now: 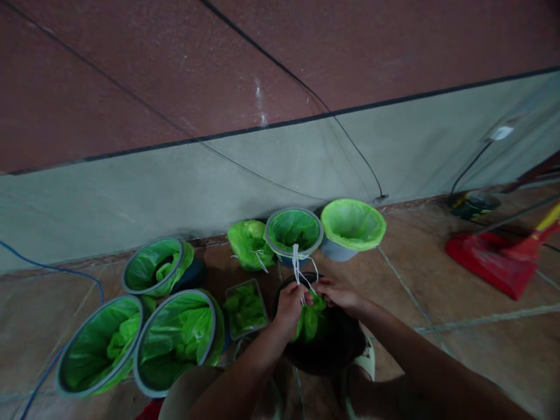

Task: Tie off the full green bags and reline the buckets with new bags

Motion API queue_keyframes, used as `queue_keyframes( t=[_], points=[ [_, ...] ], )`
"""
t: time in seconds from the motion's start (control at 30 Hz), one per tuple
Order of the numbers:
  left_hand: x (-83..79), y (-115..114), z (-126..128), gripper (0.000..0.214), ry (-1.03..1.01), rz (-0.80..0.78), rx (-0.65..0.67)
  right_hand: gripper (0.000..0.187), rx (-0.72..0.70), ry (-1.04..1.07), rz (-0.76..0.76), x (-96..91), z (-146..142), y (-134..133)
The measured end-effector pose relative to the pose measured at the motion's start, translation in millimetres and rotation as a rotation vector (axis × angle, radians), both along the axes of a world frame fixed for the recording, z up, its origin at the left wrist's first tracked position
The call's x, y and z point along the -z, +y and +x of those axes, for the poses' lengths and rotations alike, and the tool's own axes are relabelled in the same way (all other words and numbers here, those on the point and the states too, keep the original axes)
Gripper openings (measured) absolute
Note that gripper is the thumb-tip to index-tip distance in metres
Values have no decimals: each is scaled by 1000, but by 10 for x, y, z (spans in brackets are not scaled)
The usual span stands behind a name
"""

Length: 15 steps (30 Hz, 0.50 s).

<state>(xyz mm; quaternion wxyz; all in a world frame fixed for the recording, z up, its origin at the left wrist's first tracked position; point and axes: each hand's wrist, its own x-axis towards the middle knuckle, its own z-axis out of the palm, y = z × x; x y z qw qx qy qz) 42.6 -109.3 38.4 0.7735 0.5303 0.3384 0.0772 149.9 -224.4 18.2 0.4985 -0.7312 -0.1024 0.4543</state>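
Left hand (292, 306) grips a white cord (296, 259); right hand (338, 292) is pinched on its loop, fingertips blurred. The green bag (310, 322) hangs directly below both hands, at 6 o'clock, its lower part indistinct against the dark black bin (339, 344). The forearms cover part of that bin's rim. A grey-rimmed bin (321, 228) stands close at 12 o'clock; a tray (233, 337) sits near 9 o'clock. Tiled floor (405, 283) extends at 3 o'clock toward a red dustpan (490, 265).
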Motion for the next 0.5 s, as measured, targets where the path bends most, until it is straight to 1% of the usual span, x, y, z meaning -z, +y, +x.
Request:
queue_keyframes(
  t=[0.1, 0.17, 0.23, 0.37, 0.43, 0.5],
  points=[
    [-4, -12, -2, 16, 0, 16, 24, 20, -107, -32, -71, -90, -23, -1],
    [-8, -16, -3, 16, -3, 33, 34, 17, -145, -53, -93, -96, -20, -2],
    [-13, -11, 0, 17, -6, 43, 29, 17, -102, -72, -79, -50, -4, -5],
    [-11, 26, 23, 16, 21, 20, -37, 21, 94, -96, 12, 69, 37, 1],
    [5, 46, 37, 16, 50, 8, -66, 22, 102, -144, 33, 57, 40, 18],
    [29, 59, 46, 17, 73, 18, -83, 20, 16, -262, 41, -28, 19, 44]
  ],
)
